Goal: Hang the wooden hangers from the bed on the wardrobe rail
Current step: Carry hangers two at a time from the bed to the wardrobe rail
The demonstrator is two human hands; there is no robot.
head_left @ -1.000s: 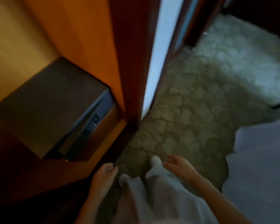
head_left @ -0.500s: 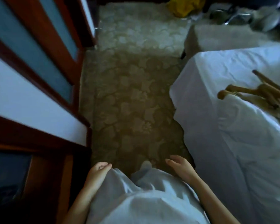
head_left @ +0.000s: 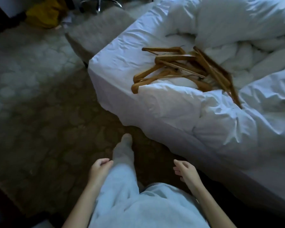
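Wooden hangers point(head_left: 184, 69) heaped on bed point(head_left: 171, 112), ahead and right of both hands; right hand point(head_left: 186, 171) nearer (left hand point(head_left: 99, 170) farther), both loosely curled, empty

Head view, downward toward bed point(head_left: 179, 112) corner

The bed point(head_left: 115, 66) fills the right side, with the carpet point(head_left: 39, 112) to its left. The wooden hangers point(head_left: 174, 58) lie heaped on the bed near its left corner, partly on a fold of the duvet point(head_left: 229, 22), which bunches behind and right of them. A padded stool point(head_left: 95, 33) stands against the bed's far-left end. Nearest, the left hand point(head_left: 99, 170) hangs left of the forward leg point(head_left: 122, 153), the right hand point(head_left: 186, 171) between leg and bed
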